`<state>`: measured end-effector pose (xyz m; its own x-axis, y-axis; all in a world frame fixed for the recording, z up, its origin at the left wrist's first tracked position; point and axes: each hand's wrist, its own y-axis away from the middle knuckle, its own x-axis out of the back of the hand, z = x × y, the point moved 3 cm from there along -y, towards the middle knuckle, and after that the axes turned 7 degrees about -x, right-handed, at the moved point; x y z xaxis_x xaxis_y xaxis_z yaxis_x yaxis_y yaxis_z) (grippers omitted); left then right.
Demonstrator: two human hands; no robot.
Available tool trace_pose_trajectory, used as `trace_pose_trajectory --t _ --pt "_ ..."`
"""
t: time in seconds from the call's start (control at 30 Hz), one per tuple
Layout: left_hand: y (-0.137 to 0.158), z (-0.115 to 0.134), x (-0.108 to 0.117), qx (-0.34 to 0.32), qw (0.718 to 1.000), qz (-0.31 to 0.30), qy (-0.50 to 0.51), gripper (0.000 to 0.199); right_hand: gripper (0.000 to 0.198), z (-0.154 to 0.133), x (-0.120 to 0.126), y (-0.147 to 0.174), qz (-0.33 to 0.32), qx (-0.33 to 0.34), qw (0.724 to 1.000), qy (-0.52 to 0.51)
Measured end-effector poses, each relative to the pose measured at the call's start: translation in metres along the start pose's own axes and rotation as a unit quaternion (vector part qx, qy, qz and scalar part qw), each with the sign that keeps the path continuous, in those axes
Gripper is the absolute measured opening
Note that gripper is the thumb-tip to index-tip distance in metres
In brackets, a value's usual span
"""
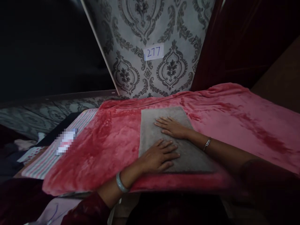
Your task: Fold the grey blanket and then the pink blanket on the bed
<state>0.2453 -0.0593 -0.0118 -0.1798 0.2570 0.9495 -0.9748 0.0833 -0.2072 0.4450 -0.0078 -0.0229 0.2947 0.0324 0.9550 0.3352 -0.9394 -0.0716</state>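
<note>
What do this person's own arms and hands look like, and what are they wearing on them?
Both hands are gloveless. The left hand has a thick, pale greyish bangle at its wrist; the right hand has a thin, silvery bracelet. The left sleeve and right sleeve are dark red.

A white paper label on the patterned grey wallpaper bears the blue handwritten number 277

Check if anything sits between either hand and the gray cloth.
Nothing visible does. The left hand and right hand both lie spread directly on the gray cloth. The undersides of the palms are hidden. The pink plush blanket is beneath the cloth, not in between.
</note>
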Motion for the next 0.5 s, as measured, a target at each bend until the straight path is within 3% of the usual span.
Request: trace_pose_trajectory --t 0.1,0.23,0.3,0.37,0.43,0.5 --pt "0.006 0.003 0.001 -0.034 0.997 0.067 -0.025 0.042 0.062 -0.012 -0.001 0.004 -0.008 0.009 1.000 0.003" --pt "0.021 0.003 0.019 -0.041 0.976 0.211 -0.042 0.042 0.062 -0.067 -0.008 0.033 -0.053 0.088 0.994 -0.042" --pt "0.033 -0.008 0.035 0.029 0.953 0.299 -0.026 0.038 0.063 -0.101 -0.010 0.054 -0.088 0.142 0.983 -0.080" --pt "0.047 -0.028 0.050 0.145 0.911 0.385 0.010 0.035 0.064 -0.128 -0.007 0.069 -0.132 0.192 0.964 -0.125" --pt "0.061 -0.052 0.061 0.245 0.860 0.441 0.070 0.037 0.062 -0.139 0.001 0.069 -0.149 0.218 0.949 -0.169" --pt "0.069 -0.077 0.069 0.284 0.834 0.453 0.139 0.041 0.060 -0.132 0.011 0.052 -0.110 0.205 0.954 -0.190"
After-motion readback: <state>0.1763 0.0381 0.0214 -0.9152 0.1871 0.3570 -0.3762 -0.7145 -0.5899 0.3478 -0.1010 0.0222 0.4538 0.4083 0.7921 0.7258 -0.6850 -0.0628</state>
